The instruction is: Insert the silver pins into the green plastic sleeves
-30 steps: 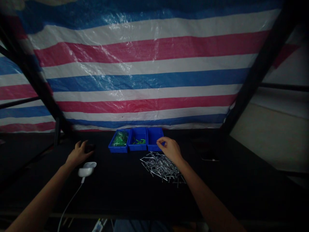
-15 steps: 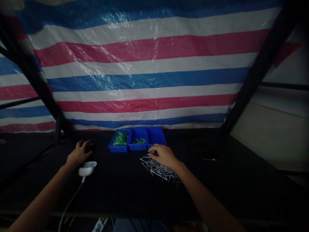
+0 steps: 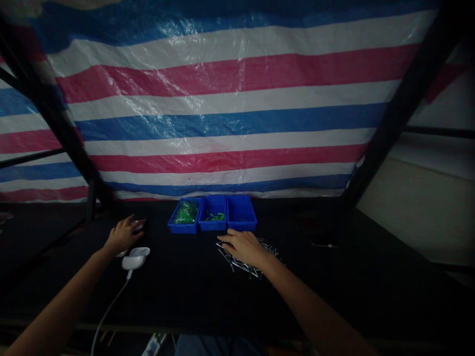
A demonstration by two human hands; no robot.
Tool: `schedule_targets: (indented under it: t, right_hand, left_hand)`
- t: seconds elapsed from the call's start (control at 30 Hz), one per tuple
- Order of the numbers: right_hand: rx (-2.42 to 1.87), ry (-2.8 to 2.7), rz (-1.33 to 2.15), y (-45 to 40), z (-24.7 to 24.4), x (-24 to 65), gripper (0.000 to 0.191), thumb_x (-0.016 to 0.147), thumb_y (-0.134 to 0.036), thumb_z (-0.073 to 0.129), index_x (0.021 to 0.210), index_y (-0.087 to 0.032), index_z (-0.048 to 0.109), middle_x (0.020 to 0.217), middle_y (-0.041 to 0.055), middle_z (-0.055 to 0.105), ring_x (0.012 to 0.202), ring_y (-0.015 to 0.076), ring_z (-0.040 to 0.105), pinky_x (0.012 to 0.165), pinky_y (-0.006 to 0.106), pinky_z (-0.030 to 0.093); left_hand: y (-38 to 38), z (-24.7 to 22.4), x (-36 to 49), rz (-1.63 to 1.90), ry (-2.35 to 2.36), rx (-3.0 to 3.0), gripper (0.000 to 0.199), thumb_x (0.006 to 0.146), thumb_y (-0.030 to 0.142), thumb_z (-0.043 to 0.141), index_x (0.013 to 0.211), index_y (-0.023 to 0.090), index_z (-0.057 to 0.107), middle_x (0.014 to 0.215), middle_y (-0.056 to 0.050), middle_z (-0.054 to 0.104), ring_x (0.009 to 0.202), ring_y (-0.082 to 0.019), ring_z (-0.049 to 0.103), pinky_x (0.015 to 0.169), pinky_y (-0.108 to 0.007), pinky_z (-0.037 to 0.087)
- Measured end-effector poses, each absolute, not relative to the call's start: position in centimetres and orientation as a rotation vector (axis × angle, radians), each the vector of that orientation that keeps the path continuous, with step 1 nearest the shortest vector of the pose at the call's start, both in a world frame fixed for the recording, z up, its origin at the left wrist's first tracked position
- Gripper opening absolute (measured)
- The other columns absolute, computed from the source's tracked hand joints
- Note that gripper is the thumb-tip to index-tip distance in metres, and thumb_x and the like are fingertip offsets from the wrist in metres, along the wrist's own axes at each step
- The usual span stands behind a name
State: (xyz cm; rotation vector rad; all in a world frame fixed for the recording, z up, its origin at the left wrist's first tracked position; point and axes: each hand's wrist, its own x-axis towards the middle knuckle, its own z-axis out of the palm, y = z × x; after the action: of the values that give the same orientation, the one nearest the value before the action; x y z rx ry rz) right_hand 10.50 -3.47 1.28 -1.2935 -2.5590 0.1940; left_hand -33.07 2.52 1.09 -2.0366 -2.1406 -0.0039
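My right hand (image 3: 243, 245) lies over a loose pile of thin silvery screws or nails (image 3: 256, 270), palm down with fingers stretched out and slightly apart. It covers much of the pile, and no held piece shows in it. On the left, my left hand (image 3: 123, 236) rests on the dark table with its fingers spread, beside a small dark shiny object (image 3: 138, 226) that I cannot make out. Just beyond my right hand stands a blue bin (image 3: 241, 226). A middle blue bin (image 3: 213, 226) holds several small green pieces, and the left blue bin (image 3: 183, 229) holds a clear bag of green pieces.
A white earbud-like case (image 3: 134, 259) with its lid up sits near my left wrist, a white cable (image 3: 111, 301) running from it off the front edge. A dark phone-like slab (image 3: 319, 237) lies at the right. Striped sheeting (image 3: 222, 118) hangs behind, between black frame posts (image 3: 393, 109).
My right hand has drawn back from the right bin's front edge onto the pile, its pinched fingers now stretched out. My left hand has barely moved.
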Motion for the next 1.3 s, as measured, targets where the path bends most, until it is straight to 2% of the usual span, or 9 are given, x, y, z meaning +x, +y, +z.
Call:
schedule_targets:
  t: [0.1, 0.17, 0.27, 0.4, 0.57, 0.67, 0.93, 1.13, 1.3]
  right_hand:
    - [-1.31, -2.564, 0.219, -3.5, 1.4, 10.5, 0.035, 0.091, -0.037, 0.037, 0.12, -0.032, 0.056, 0.102, 0.0035, 0.061, 0.087, 0.0182, 0.061, 0.075, 0.027, 0.043]
    - [-1.312, -2.559, 0.227, -3.5, 1.5, 10.5, 0.033, 0.091, -0.037, 0.038, 0.115, -0.031, 0.06, 0.1, 0.0029, 0.061, 0.086, 0.0177, 0.061, 0.073, 0.026, 0.042]
    - [-1.282, -2.549, 0.212, -3.4, 1.4, 10.6, 0.03, 0.09, -0.036, 0.039, 0.106, -0.029, 0.064, 0.097, 0.0022, 0.062, 0.084, 0.017, 0.061, 0.071, 0.025, 0.042]
    - [-1.254, -2.553, 0.208, -3.3, 1.3, 10.6, 0.024, 0.089, -0.029, 0.043, 0.097, -0.026, 0.066, 0.096, 0.0016, 0.062, 0.083, 0.0157, 0.061, 0.068, 0.024, 0.041]
    - [-1.247, -2.539, 0.211, -3.2, 1.2, 10.5, 0.023, 0.088, -0.026, 0.043, 0.093, -0.025, 0.065, 0.096, 0.0008, 0.062, 0.083, 0.0147, 0.061, 0.068, 0.023, 0.04]
    - [-1.247, -2.535, 0.215, -3.2, 1.2, 10.5, 0.022, 0.088, -0.025, 0.043, 0.093, -0.025, 0.065, 0.096, 0.0005, 0.062, 0.085, 0.0145, 0.06, 0.068, 0.023, 0.039]
    - [-1.24, -2.52, 0.201, -3.3, 1.2, 10.6, 0.02, 0.088, -0.025, 0.044, 0.091, -0.025, 0.064, 0.095, -0.0008, 0.063, 0.084, 0.0147, 0.061, 0.066, 0.023, 0.038]
    - [-1.237, -2.519, 0.201, -3.1, 1.0, 10.5, 0.019, 0.087, -0.025, 0.045, 0.089, -0.024, 0.064, 0.095, 0.0001, 0.063, 0.081, 0.0148, 0.061, 0.065, 0.023, 0.038]
    - [-1.231, -2.518, 0.198, -3.0, 0.9, 10.5, 0.02, 0.087, -0.026, 0.044, 0.09, -0.024, 0.064, 0.095, -0.0003, 0.063, 0.08, 0.0149, 0.061, 0.065, 0.023, 0.039]
  left_hand:
    - [1.9, 1.8, -32.7, -0.051, -2.093, -2.013, 0.05, 0.078, 0.053, 0.041, 0.121, 0.028, 0.053, 0.136, -0.011, 0.038, 0.121, -0.035, 0.036, 0.091, -0.051, 0.035]
    - [1.2, 2.4, -32.6, -0.083, -2.05, -1.978, 0.05, 0.077, 0.058, 0.039, 0.102, 0.022, 0.064, 0.126, -0.011, 0.048, 0.115, -0.033, 0.042, 0.09, -0.046, 0.037]
    - [0.3, 3.2, -32.9, -0.118, -2.029, -1.915, 0.054, 0.079, 0.061, 0.034, 0.08, 0.018, 0.067, 0.111, -0.012, 0.057, 0.105, -0.031, 0.048, 0.086, -0.042, 0.04]
    - [0.1, 3.4, -33.7, -0.174, -2.031, -1.884, 0.051, 0.08, 0.057, 0.035, 0.09, 0.018, 0.066, 0.11, -0.012, 0.057, 0.103, -0.031, 0.049, 0.087, -0.041, 0.039]
    - [1.3, 2.6, -32.9, -0.17, -2.044, -1.932, 0.058, 0.077, 0.059, 0.04, 0.121, 0.024, 0.052, 0.128, -0.012, 0.046, 0.115, -0.034, 0.041, 0.09, -0.048, 0.037]
    - [2.2, 2.0, -32.0, -0.136, -2.071, -1.969, 0.061, 0.077, 0.063, 0.037, 0.127, 0.03, 0.047, 0.135, -0.011, 0.038, 0.121, -0.036, 0.034, 0.091, -0.052, 0.034]
    - [1.9, 2.0, -31.9, -0.069, -1.968, -2.024, 0.053, 0.079, 0.06, 0.036, 0.113, 0.027, 0.06, 0.132, -0.011, 0.043, 0.12, -0.034, 0.036, 0.092, -0.048, 0.034]
    - [-0.2, 3.7, -33.8, -0.063, -1.97, -1.985, 0.056, 0.078, 0.061, 0.034, 0.073, 0.019, 0.069, 0.109, -0.011, 0.06, 0.107, -0.032, 0.047, 0.086, -0.042, 0.038]
    - [-0.4, 3.9, -34.9, -0.099, -1.955, -1.974, 0.053, 0.079, 0.059, 0.035, 0.085, 0.017, 0.067, 0.106, -0.011, 0.059, 0.101, -0.03, 0.05, 0.086, -0.039, 0.039]
